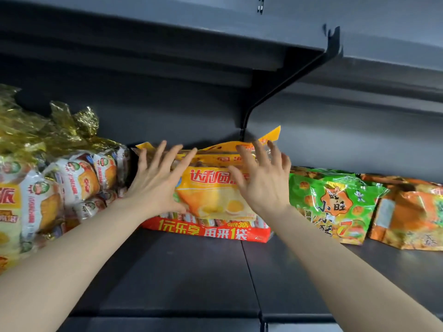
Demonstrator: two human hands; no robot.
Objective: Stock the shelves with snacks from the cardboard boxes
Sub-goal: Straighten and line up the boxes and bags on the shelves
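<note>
An orange and red snack bag (pixel 211 200) with egg-cake pictures lies flat at the back of the dark shelf (pixel 182 279). My left hand (pixel 155 180) rests on the bag's left side with fingers spread. My right hand (pixel 261 180) lies over its right side, also spread flat. Neither hand closes around the bag. No cardboard box is in view.
Gold-topped bags of wrapped cakes (pixel 55 185) crowd the shelf's left end. A green snack bag (pixel 335 207) and an orange one (pixel 412 216) lie to the right. An upper shelf (pixel 167 44) and its bracket (pixel 275 92) hang overhead. Bare shelf surface stretches in front.
</note>
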